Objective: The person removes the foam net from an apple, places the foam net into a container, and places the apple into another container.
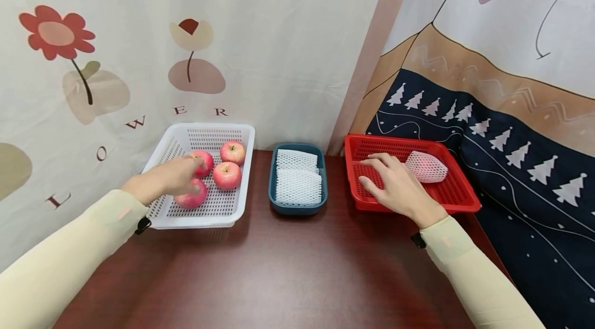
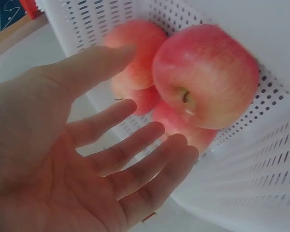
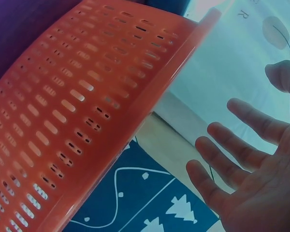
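Several red apples (image 1: 226, 175) lie in a white perforated basket (image 1: 250, 163) on the left. Over its left side hovers my left hand (image 1: 162, 179), nearest to the front apple (image 1: 191, 196). In the left wrist view its fingers (image 2: 135, 145) are spread and loosely bent, with no apple gripped. My right hand (image 1: 401, 184) is above the left part of a red basket (image 1: 457, 199), fingers apart and holding nothing. Beside it in that basket lies an apple in a white foam net (image 1: 426, 167). The right wrist view shows the basket's slotted wall (image 3: 87, 96) near the spread fingers.
Between the baskets stands a dark blue container (image 1: 297, 210) with white foam nets (image 1: 298, 187) stacked inside. All three stand at the back of a reddish-brown table (image 1: 288, 267). A printed curtain (image 1: 288, 50) hangs right behind them, and a dark patterned cloth (image 1: 525, 189) borders the right side.
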Motion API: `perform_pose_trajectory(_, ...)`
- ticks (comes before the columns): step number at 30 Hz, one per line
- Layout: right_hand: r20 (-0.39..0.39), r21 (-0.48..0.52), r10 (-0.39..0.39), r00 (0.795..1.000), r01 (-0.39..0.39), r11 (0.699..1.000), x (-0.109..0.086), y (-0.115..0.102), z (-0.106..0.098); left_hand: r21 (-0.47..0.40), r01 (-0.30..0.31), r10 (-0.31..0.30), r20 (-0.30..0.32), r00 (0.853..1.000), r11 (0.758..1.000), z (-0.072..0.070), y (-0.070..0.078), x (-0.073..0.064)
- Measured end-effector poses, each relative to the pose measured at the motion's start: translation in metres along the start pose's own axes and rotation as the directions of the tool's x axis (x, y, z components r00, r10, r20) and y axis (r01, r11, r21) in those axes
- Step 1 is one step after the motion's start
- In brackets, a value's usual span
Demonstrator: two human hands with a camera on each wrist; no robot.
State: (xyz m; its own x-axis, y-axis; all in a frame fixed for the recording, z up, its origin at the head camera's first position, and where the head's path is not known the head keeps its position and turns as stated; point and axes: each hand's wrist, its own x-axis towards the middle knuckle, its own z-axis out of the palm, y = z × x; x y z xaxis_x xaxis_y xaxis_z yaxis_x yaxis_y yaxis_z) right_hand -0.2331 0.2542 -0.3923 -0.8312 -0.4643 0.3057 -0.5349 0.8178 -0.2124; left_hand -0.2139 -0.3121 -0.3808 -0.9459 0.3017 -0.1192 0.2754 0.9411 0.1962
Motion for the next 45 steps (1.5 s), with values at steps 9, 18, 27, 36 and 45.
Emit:
perform_pose_trajectory(9,0.015,-0.003,0.006,1.0,-0.006,1.0,0.003,0.005,-0.002,-0.042,0.001,-0.005,-0.095,0.996,0.999,-0.008,0.012,-0.005)
perform_pose_trajectory(18,0.029,-0.005,0.036,0.999,-0.036,0.999,0.001,0.011,-0.005,-0.066,-0.005,-0.009,-0.202,0.979,0.998,-0.007,0.033,-0.015)
perform_pose_trajectory(27,0.023,-0.004,0.033,0.999,-0.033,0.999,0.001,0.02,-0.005,-0.096,-0.055,0.022,-0.316,0.949,0.994,0.003,0.049,-0.022)
perform_pose_trajectory(36,0.029,0.005,0.08,0.996,-0.08,0.997,0.0,0.028,-0.008,-0.115,-0.124,0.069,-0.397,0.915,0.986,0.008,0.067,-0.024)
perform_pose_trajectory(45,0.055,0.008,0.113,0.992,-0.114,0.993,0.001,0.037,-0.012,-0.148,-0.13,0.056,-0.422,0.905,0.98,0.018,0.077,-0.03)
